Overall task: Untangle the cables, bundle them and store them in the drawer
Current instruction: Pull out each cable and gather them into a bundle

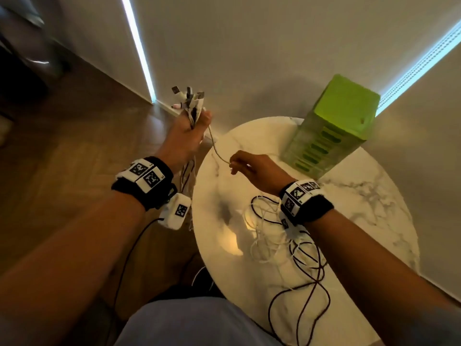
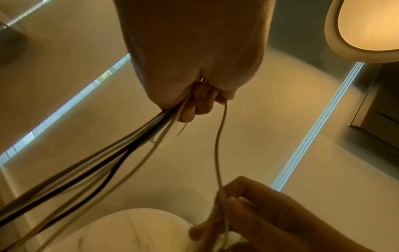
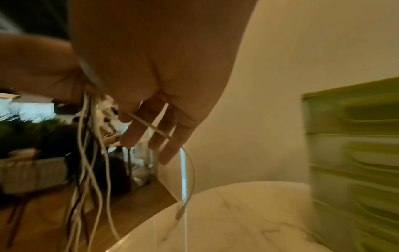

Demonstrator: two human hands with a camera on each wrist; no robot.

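My left hand [image 1: 187,132] [image 2: 194,95] is raised left of the round table and grips a bunch of white and black cables, with their plug ends [image 1: 188,97] sticking up above the fist. The cables hang down from it [image 2: 112,153] past my wrist. One thin white cable [image 1: 216,149] [image 2: 218,145] runs from that fist to my right hand [image 1: 245,163] [image 3: 149,133], which pinches it between thumb and fingers above the table. A loose tangle of black and white cables [image 1: 287,236] lies on the tabletop under my right wrist.
A green drawer unit [image 1: 331,126] [image 3: 354,163] stands at the table's far side, its drawers pushed in. The white marble table [image 1: 369,211] stands against a pale wall; wooden floor [image 1: 62,151] lies to the left. My lap [image 1: 189,323] is at the near edge.
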